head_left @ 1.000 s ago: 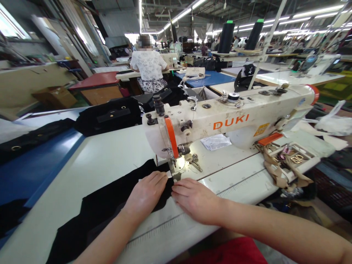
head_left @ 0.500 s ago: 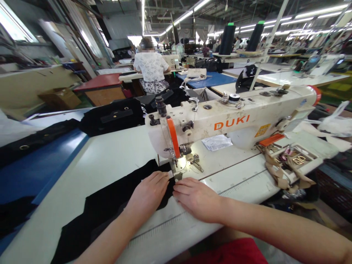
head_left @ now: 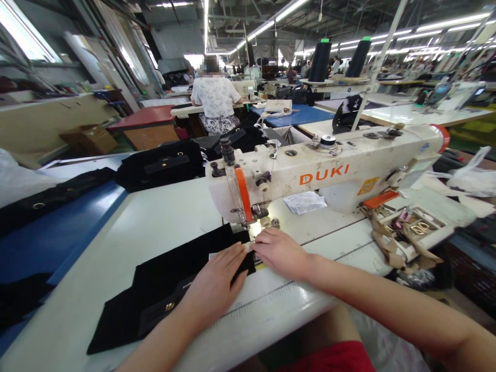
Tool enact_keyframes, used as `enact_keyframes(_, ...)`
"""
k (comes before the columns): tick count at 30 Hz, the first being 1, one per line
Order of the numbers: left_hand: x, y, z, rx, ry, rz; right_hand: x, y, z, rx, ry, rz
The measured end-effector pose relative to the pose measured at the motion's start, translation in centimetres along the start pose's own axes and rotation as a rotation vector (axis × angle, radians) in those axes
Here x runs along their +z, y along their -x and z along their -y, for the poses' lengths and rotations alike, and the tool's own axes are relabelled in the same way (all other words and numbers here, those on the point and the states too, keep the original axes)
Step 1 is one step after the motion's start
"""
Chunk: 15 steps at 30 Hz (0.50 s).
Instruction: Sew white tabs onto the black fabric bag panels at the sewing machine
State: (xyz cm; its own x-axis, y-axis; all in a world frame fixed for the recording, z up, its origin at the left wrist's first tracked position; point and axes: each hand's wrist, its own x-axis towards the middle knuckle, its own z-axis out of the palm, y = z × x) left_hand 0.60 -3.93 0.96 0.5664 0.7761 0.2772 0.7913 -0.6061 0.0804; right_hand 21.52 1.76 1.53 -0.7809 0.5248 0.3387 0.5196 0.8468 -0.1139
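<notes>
A black fabric piece (head_left: 166,263) with a stepped edge lies on the sewing machine bed, its right end by the needle area (head_left: 253,230). It bears a dark strap with a gold-coloured stud (head_left: 169,306). My left hand (head_left: 217,279) lies flat on the fabric, fingers stretched toward the needle and thumb apart. My right hand (head_left: 281,250) is closed, its fingertips pinched at the fabric's right edge, just in front of the presser foot. Between both hands' fingertips shows a small white label (head_left: 248,247). The white sewing machine (head_left: 325,165) stands behind the hands.
Black pieces with eyelets (head_left: 158,165) lie behind the bed on the left, beside a blue surface (head_left: 77,222). A parts tray (head_left: 430,222) with metal rings sits at right. White paper slips (head_left: 304,202) rest under the machine arm. A person (head_left: 215,98) sits farther back.
The fabric has shifted right and slightly toward the needle, uncovering the gold-coloured stud. My right hand has moved up and closer to the presser foot; my left hand has slid right with the fabric.
</notes>
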Motion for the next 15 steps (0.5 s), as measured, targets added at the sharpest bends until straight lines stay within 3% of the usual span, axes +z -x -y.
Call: enact_keyframes(15, 0.9, -2.2, 1.9, -0.029, 0.056, -0.003, 0.7, -0.9, -1.3, 0.031, 0.078, 0.024)
